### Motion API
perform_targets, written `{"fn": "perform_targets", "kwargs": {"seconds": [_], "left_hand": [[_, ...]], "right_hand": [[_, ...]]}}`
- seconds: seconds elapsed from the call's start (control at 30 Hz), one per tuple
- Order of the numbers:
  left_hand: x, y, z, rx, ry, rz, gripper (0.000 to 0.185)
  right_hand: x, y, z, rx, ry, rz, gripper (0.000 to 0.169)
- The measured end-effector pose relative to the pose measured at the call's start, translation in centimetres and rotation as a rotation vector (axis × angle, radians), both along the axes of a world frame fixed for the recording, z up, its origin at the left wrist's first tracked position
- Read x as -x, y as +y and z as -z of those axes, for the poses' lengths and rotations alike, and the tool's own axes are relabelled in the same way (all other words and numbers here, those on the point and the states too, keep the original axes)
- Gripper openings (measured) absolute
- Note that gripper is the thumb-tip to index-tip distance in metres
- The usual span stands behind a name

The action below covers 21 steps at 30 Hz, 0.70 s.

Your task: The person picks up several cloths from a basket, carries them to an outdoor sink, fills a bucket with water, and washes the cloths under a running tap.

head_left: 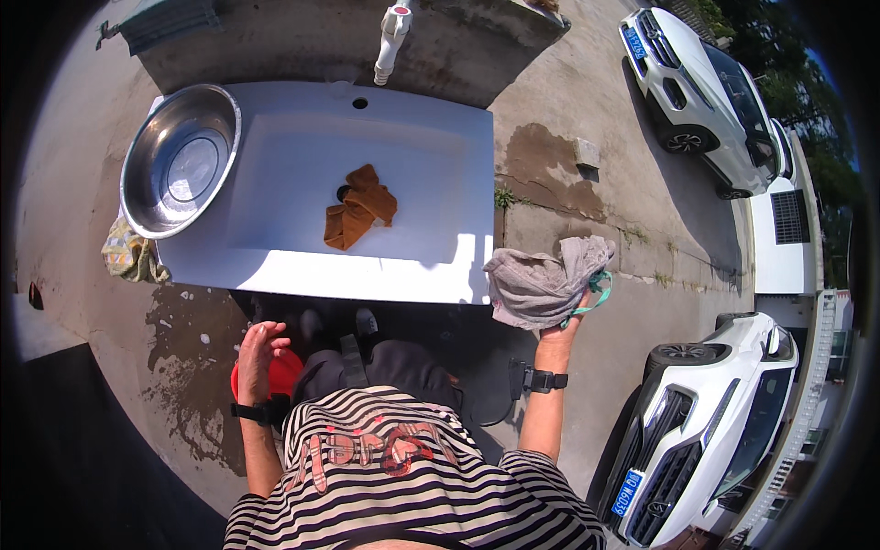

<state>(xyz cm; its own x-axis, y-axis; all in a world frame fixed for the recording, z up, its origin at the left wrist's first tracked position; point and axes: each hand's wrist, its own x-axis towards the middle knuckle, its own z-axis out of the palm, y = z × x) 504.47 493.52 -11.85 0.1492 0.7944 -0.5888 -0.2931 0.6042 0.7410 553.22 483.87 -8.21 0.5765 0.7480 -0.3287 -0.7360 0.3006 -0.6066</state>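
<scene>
My right hand (568,317) holds a bunched greyish-pink cloth (540,282) with a green cord, just off the right front corner of a white sink (412,144). Most of those fingers are hidden by the cloth. My left hand (260,350) is raised in front of the sink, its fingers slightly curled and apart, holding nothing. A crumpled brown cloth (361,206) lies in the basin, partly beside the dark drain hole. On the sink's left end rests a steel bowl (230,161), tilted. A patterned cloth (127,254) hangs at the sink's left front corner.
A white tap (393,45) juts out above the sink's back edge from a concrete block. A red object (287,371) is partly behind my left wrist. Wet patches mark the concrete at left and right. Two white cars (715,103) stand on the right, with a small block (586,152) nearer.
</scene>
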Motion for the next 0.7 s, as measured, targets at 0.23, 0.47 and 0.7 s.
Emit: {"fn": "perform_targets", "kwargs": {"seconds": [0.23, 0.47, 0.7], "left_hand": [[-7.5, 2.8, -3.7, -0.204, 0.006, 0.343, 0.023], [-12.3, 3.9, -8.3, -0.312, -0.139, 0.480, 0.016], [-16.0, 1.9, -7.1, -0.661, 0.279, 0.608, 0.041]], "right_hand": [[3.4, -1.8, 0.1, -0.018, -0.065, -0.179, 0.046], [11.9, 3.7, 0.4, 0.162, -0.851, -0.378, 0.053], [15.7, 8.6, -3.3, 0.192, 0.162, -0.473, 0.052]]}}
